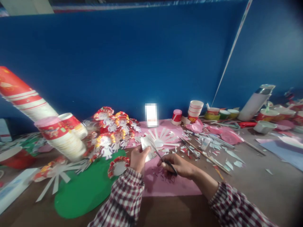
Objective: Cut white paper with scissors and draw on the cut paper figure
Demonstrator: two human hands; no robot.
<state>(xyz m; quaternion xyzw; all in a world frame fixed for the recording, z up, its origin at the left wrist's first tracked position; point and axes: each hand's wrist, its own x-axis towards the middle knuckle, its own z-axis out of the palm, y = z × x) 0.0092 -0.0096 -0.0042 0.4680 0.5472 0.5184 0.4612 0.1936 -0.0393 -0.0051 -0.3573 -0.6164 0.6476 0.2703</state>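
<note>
Loads of clutter on this brown table, honestly. Behind it runs a plain blue wall, with a second blue panel angling off on my right.

My left hand is closed round a small white paper piece, thumb on top, holding it just above the pink sheet. My right hand is wrapped through the black handles of the scissors, and the blades are partly parted with the tips touching the paper's lower edge. Both checked sleeves come in from the bottom.

Just beyond the paper lies a white cut-out fan. On my left there's a green paper circle right beside the pink sheet, a pile of red and white paper figures, and a leaning stack of paper cups, all packed close together. On my right, white scraps and thin sticks are scattered near the sheet, and more cups and bowls line the wall.

Only the near right stretch of table, between my right forearm and the blue sheet at the edge, is bare wood. The left side is crowded nearly up to my sleeve.
</note>
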